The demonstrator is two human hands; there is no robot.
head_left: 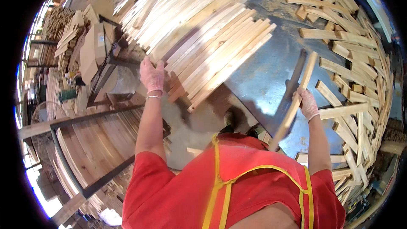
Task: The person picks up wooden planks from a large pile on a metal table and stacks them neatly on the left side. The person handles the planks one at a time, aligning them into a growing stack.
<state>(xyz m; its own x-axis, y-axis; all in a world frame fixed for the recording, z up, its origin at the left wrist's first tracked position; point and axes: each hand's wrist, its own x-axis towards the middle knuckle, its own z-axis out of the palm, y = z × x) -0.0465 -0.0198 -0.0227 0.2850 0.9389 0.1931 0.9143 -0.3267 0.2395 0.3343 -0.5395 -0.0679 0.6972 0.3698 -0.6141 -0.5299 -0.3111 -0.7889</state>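
My right hand (308, 103), in a pale glove, is closed around a wooden strip (302, 84). The strip slants over the metal tabletop, its far end up and to the right, its near end by my apron. At the left ends of a row of wooden slats (212, 46) is my left hand (152, 75), also gloved. Its thumb and forefinger are apart, with nothing seen between them; the other fingers are partly hidden. Those slats lie side by side on the table (271, 80), and one loose strip (154, 1) rests across them at the far left.
A jumbled heap of wooden strips (352, 63) covers the table's right side, some jutting toward my right hand. To my left stand a dark metal frame (106, 65) and a rack of boards (97, 148). More stacked wood (55, 23) is behind. Sawdust lies on the tabletop.
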